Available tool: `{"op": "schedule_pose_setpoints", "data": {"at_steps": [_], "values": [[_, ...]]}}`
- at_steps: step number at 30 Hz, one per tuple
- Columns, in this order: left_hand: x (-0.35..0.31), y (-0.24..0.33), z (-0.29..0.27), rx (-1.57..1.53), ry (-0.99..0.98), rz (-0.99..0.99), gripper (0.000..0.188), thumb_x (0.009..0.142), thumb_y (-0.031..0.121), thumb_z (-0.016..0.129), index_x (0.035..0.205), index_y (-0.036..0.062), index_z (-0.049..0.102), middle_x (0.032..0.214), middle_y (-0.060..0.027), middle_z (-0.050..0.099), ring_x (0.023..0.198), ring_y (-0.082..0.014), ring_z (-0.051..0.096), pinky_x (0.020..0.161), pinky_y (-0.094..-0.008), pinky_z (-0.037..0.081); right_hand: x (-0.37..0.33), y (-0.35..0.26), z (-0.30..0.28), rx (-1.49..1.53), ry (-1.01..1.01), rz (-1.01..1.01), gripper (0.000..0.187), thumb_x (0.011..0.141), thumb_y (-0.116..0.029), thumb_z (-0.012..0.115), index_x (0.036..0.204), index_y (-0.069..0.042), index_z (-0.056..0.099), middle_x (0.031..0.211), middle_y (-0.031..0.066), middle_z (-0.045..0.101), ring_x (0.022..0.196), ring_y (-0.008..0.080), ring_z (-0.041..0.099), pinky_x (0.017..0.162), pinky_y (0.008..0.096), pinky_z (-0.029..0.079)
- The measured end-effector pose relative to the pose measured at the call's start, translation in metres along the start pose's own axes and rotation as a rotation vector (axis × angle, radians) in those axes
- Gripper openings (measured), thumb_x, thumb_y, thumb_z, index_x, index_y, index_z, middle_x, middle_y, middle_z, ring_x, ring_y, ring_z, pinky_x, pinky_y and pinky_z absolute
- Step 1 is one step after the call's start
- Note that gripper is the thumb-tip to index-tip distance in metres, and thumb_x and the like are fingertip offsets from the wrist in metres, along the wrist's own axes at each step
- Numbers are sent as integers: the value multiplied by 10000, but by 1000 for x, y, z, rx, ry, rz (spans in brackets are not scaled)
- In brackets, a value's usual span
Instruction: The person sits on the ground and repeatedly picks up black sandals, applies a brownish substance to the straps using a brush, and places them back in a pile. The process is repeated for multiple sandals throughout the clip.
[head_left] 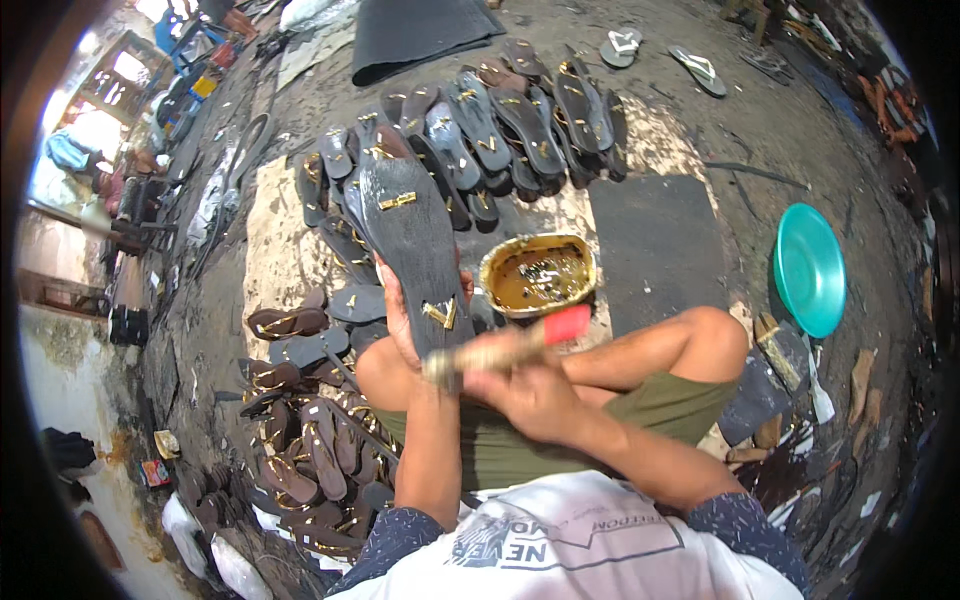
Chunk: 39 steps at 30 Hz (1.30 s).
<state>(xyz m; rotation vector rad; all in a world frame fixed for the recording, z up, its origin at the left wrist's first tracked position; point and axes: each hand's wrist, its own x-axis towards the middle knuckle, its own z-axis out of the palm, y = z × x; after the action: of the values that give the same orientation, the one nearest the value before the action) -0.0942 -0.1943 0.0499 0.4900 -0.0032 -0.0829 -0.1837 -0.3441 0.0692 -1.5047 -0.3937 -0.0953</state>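
Black sandal sole [415, 235] gripped in my left hand [402, 318] | right hand [530, 395] held brush [500, 350] | glue tin [538, 273] just beyond | spread thin, even strokes.

A: Sandal sole [415, 245]: dark grey, gold strap ends. Glue tin [538, 273]: brass-yellow rim, brown contents.
B: Brush [500, 350]: tan handle, red tip. Plate [808, 268]: teal. Shorts [610, 420]: olive green. Shirt [590, 550]: white, grey print.

The sole [415, 250] in my left grip [400, 320] looks like matt black rubber with shiny brass-coloured metal clips. My brush [500, 350] has a worn wooden handle, and the glue tin [537, 275] gleams, dented metal holding glossy brown paste.
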Motion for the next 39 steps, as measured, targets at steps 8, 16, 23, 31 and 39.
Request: {"op": "schedule_pose_setpoints", "data": {"at_steps": [8,16,23,31,39], "values": [[-1,-13,2,-50,-15,-75,541,1085,479,467,1542,193,420,1347,-141,613,1186,-313,626,964,-496,573,49,-6,-33,-259,-14,-381,324,820,-46,845,1114,-46,709,1044,103,727,924,300,692,855,412,526],[8,14,15,213,437,-77,590,1033,531,567,1512,199,477,1320,-103,649,1099,-234,651,945,-386,574,34,-2,-16,-129,-290,-130,211,941,-112,753,1140,-44,749,1068,135,755,1002,236,706,907,376,532],[119,167,-122,66,239,40,496,1075,467,444,1278,46,610,1117,-140,708,944,-297,712,802,-411,640,29,-23,-111,-143,471,167,401,1037,-244,666,1327,21,583,1212,37,626,1090,106,556,979,277,437],[128,180,-220,528,759,-26,627,1051,438,518,1541,66,398,1554,-217,423,1253,-390,606,1012,-483,545,14,-9,-125,-281,643,331,450,1019,-300,692,1311,28,595,1209,79,643,1139,147,566,1020,304,435],[34,160,-237,2201,901,-583,962,783,912,490,1228,100,749,1302,-237,681,1272,-415,613,1055,-566,431,19,20,-149,-261,638,266,360,1006,-258,713,1245,4,653,1163,48,659,1060,130,595,922,293,495]]}}
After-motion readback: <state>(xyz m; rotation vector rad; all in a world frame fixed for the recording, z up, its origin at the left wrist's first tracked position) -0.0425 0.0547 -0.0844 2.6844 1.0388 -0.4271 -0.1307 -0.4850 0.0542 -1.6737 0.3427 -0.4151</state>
